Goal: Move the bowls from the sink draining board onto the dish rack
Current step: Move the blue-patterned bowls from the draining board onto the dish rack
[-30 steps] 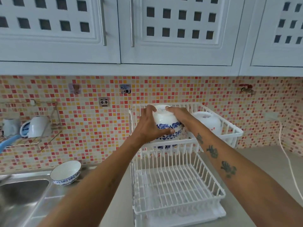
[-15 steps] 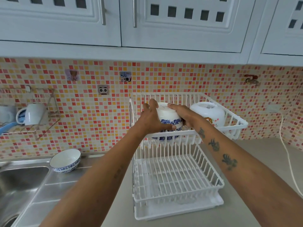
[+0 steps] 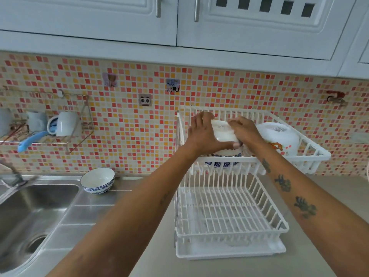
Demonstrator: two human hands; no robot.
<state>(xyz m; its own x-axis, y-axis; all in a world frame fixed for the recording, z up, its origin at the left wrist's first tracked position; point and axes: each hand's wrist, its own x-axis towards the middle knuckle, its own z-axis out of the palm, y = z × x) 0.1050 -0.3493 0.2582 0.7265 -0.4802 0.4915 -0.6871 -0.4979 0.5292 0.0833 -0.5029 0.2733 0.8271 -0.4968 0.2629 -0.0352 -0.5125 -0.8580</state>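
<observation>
An upside-down white bowl with a blue pattern (image 3: 224,134) sits low in the top tier of the white two-tier dish rack (image 3: 311,154). My left hand (image 3: 203,136) grips its left side and my right hand (image 3: 244,131) holds its right side. Its blue rim shows through the rack's front bars. A second blue-patterned bowl (image 3: 97,179) stands upright on the steel draining board (image 3: 83,212), beside the sink. A larger white bowl with a flower print (image 3: 279,138) lies upside down at the right of the top tier.
The sink basin (image 3: 26,222) and tap (image 3: 12,172) are at the left. A wire wall shelf (image 3: 46,136) holds mugs and a blue-handled utensil. The rack's lower tier (image 3: 225,210) holds nothing. White wall cabinets hang overhead. Grey counter lies right of the rack.
Both hands have lowered the bowl deeper into the rack's top tier. The view has tilted down, showing more of the sink and counter.
</observation>
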